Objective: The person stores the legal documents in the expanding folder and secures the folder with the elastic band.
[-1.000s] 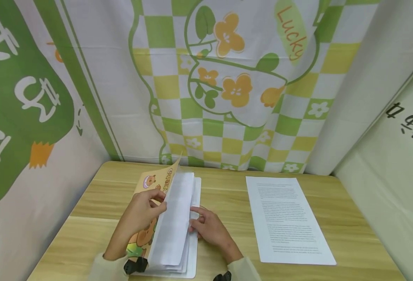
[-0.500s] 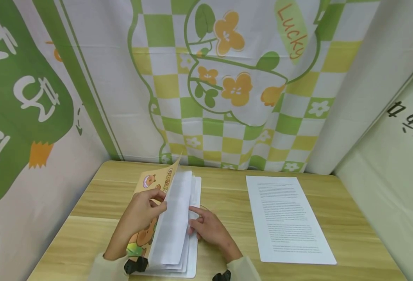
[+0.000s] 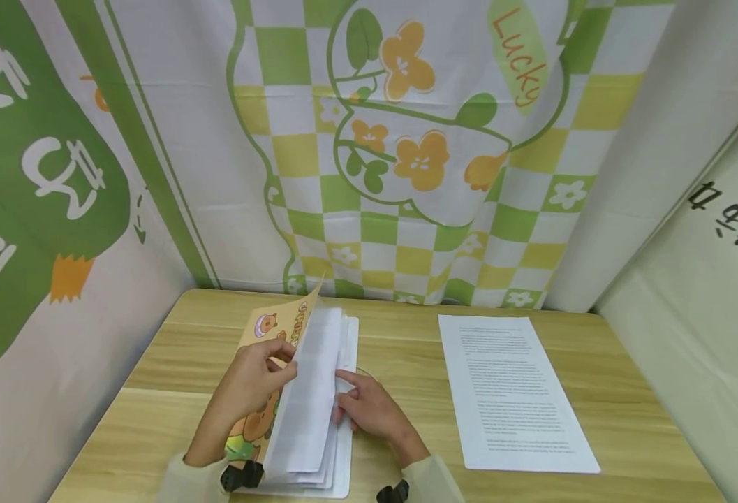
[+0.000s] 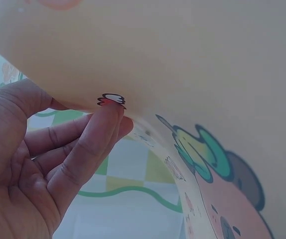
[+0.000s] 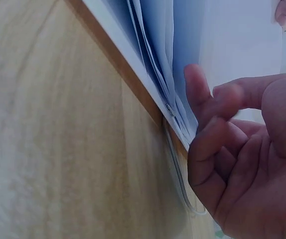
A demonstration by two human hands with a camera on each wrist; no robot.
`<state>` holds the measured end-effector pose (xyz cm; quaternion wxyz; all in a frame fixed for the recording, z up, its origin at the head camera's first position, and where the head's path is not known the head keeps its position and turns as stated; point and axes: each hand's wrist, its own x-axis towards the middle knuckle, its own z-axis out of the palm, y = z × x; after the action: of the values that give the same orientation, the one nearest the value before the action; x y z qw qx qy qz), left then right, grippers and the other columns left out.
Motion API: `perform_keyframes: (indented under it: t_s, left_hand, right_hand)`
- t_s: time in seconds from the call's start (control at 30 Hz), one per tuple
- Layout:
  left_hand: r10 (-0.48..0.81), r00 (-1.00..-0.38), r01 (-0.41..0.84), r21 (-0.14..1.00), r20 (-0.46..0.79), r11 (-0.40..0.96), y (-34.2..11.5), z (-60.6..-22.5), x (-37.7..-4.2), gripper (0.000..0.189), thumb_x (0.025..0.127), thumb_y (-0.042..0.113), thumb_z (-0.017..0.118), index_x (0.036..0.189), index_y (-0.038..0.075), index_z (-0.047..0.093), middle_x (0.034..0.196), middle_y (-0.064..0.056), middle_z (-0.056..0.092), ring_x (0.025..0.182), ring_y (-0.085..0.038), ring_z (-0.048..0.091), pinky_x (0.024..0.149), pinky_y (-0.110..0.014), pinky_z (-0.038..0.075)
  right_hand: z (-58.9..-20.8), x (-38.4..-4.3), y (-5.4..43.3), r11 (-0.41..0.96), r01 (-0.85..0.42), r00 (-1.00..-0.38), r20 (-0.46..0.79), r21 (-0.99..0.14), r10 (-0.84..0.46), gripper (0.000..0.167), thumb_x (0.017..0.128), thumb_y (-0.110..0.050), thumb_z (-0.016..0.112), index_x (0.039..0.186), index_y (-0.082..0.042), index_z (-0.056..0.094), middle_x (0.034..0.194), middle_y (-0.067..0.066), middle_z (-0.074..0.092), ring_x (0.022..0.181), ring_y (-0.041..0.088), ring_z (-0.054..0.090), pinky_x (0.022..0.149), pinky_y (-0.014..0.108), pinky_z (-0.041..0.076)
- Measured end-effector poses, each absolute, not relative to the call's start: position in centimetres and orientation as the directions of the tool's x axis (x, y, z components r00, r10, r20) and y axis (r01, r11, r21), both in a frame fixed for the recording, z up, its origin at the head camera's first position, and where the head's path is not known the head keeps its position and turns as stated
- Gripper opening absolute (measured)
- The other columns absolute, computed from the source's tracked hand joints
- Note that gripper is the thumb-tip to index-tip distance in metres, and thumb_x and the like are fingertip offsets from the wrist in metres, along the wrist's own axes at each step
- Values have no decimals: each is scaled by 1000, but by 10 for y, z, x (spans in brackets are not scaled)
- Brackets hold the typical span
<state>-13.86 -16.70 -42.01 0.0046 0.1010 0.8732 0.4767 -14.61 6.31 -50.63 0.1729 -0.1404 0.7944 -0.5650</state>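
Note:
On the table lies a folder (image 3: 258, 426) with an orange cartoon-animal cover, its cover raised to show white leaves (image 3: 311, 405) inside. My left hand (image 3: 257, 374) pinches the edge of the cover and holds it up; in the left wrist view the fingertips (image 4: 114, 112) meet at that edge. My right hand (image 3: 371, 409) is at the folder's right side, index finger reaching to the edge of the upper leaf and thumb just below it. In the right wrist view the leaves (image 5: 155, 59) fan apart beside the fingers, and a thin elastic cord (image 5: 175, 159) loops from the folder's edge.
A printed sheet of paper (image 3: 513, 395) lies on the wooden table (image 3: 400, 335) to the right of the folder. Behind the table hangs a green and yellow checked curtain (image 3: 419, 230). Printed cloth walls stand at both sides.
My right index finger has shifted slightly left, and the edge of the upper white leaf has moved left with it. The left hand keeps its place on the cover.

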Motion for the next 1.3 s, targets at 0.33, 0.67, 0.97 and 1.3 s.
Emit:
perform_keyframes:
  t_s: [0.33, 0.67, 0.97, 1.3]
  left_hand:
    - [180, -980, 171, 833, 87, 526, -166, -420, -139, 11, 92, 6, 69, 102, 2, 71, 87, -2, 71, 68, -16, 67, 40, -31, 48]
    - [183, -979, 177, 832, 92, 526, -166, -419, -140, 11, 92, 5, 69, 102, 1, 71, 87, -2, 71, 67, -16, 67, 39, -30, 47]
    - [181, -980, 171, 834, 88, 525, -166, -419, -139, 11, 92, 5, 68, 102, 1, 71, 94, -8, 72, 70, -16, 68, 44, -30, 50]
    - [185, -977, 191, 828, 108, 528, -166, -422, -139, 10, 92, 5, 69, 101, 2, 72, 96, -6, 72, 72, -15, 68, 53, -30, 55]
  right_hand:
    - [-503, -146, 62, 332, -10, -888, -144, -943, -436, 57, 100, -14, 60, 152, 3, 45, 70, 5, 72, 45, 9, 48, 46, 22, 38]
    - [-504, -146, 62, 341, -11, -890, -146, -940, -431, 52, 102, -13, 60, 149, 5, 47, 70, 6, 71, 47, 12, 55, 49, 23, 45]
    - [-501, -142, 66, 349, -26, -895, -134, -937, -425, 52, 101, -12, 59, 147, 7, 48, 73, 4, 72, 49, 13, 59, 51, 23, 46]
    - [-487, -136, 89, 408, -95, -907, -90, -908, -412, 44, 103, -15, 58, 142, 5, 55, 78, 3, 72, 63, 26, 67, 50, 24, 46]
